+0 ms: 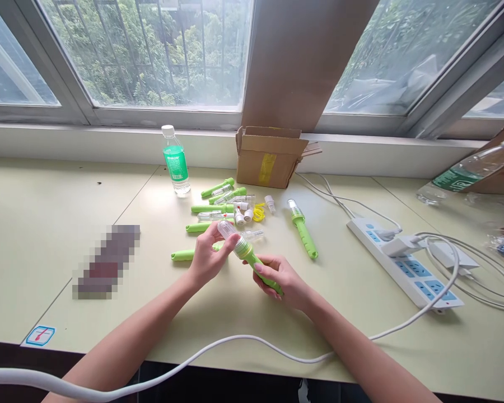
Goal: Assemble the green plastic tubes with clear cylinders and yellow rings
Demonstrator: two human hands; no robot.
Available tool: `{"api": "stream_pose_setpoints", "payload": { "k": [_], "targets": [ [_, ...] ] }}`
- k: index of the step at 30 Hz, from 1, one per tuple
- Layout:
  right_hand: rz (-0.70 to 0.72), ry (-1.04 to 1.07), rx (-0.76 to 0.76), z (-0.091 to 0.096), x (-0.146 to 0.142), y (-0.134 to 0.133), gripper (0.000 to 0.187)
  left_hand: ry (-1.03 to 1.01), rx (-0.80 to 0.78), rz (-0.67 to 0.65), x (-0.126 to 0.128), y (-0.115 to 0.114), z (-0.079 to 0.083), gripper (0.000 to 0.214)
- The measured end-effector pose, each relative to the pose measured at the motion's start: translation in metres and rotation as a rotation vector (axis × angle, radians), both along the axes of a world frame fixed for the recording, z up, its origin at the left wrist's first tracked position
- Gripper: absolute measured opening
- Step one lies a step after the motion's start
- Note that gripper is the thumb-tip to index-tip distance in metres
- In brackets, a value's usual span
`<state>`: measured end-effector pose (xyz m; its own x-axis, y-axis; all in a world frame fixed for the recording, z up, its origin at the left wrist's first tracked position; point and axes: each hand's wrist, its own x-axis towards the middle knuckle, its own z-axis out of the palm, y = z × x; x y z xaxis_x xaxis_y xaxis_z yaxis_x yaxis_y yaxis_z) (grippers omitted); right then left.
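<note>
Two bare hands on my remote head feed, working over a pale surface set against a window wall. Windows show greenery and bars outside. Along the back I get a water bottle, green label, upright, and an open cardboard box with yellow tape. Right side: white power strip with plugs in, coiled cords, another bottle tilted near the edge. White cable runs across the front, sticker front left, pixelated patch on the left, can't tell what it is.

Middle: pile of green handles with clear covers, white-capped bits, yellow rings. One separate green piece lies apart, right of the pile.

Held item: green tube, slanted, clear dome up and left, handle down and right, just in front of the pile. My left hand has its fingers closed round the clear dome, thumb on the near side. My right hand has its fingers wrapped on the green handle, thumb along the top.
</note>
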<state>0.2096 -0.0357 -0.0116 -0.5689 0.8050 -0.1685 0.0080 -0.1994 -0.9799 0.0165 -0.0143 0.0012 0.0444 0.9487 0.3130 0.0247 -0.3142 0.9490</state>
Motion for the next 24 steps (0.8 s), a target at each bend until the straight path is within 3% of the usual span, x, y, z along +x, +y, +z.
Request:
{"api": "stream_pose_setpoints", "payload": {
  "k": [3,8,11,17,24],
  "targets": [
    [-0.07,-0.084,0.125,-0.003,-0.002,-0.001,0.039,-0.023,-0.012,0.0,0.001,0.0,0.001,0.033],
    [-0.344,-0.341,0.626,-0.01,-0.006,-0.002,0.028,-0.115,-0.061,-0.021,0.004,0.001,-0.001,0.033],
    [-0.386,-0.388,0.76,-0.014,-0.005,-0.002,0.03,-0.18,-0.101,-0.043,0.005,0.001,-0.001,0.031],
    [-0.243,-0.369,0.562,-0.006,-0.003,-0.004,0.031,-0.198,-0.159,-0.038,0.002,0.004,0.003,0.031],
    [-0.185,-0.241,0.324,-0.003,-0.002,-0.004,0.036,-0.191,-0.152,-0.052,0.0,0.003,0.006,0.029]
  ]
}}
